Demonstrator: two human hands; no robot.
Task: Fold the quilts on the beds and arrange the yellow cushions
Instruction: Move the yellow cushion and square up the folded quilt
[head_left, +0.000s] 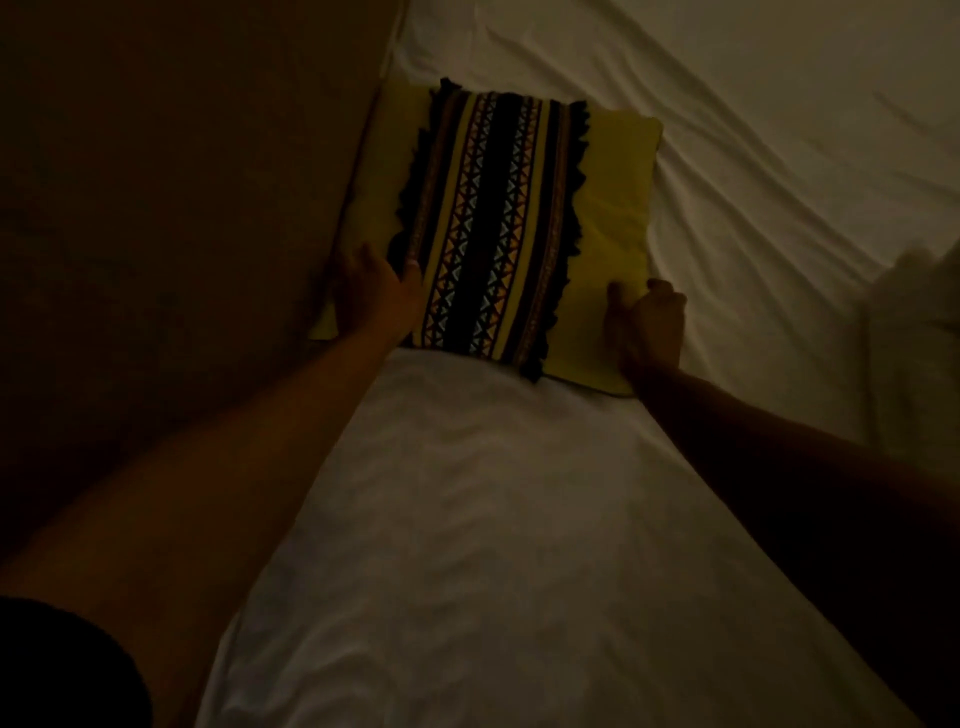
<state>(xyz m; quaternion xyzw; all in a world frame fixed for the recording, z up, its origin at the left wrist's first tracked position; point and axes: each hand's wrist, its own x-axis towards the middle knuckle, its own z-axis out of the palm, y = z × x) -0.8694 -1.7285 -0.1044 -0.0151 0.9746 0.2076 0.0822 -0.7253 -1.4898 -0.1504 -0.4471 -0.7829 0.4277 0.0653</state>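
Both hands, left hand (371, 291) and right hand (647, 325), grip the near corners of 1 yellow cushion (613, 223) on the white bedding (467, 519), so arranging seems underway; no quilt folding is visible.

Bare forearms; a short black sleeve (62, 665) covers the left upper arm.

Your left side is shut in: the dark headboard (171, 208) runs right against the yellow cushion (613, 228). To your right the white sheet (779, 156) lies open, wrinkled only, until a pale bundle (914, 291) at the edge.
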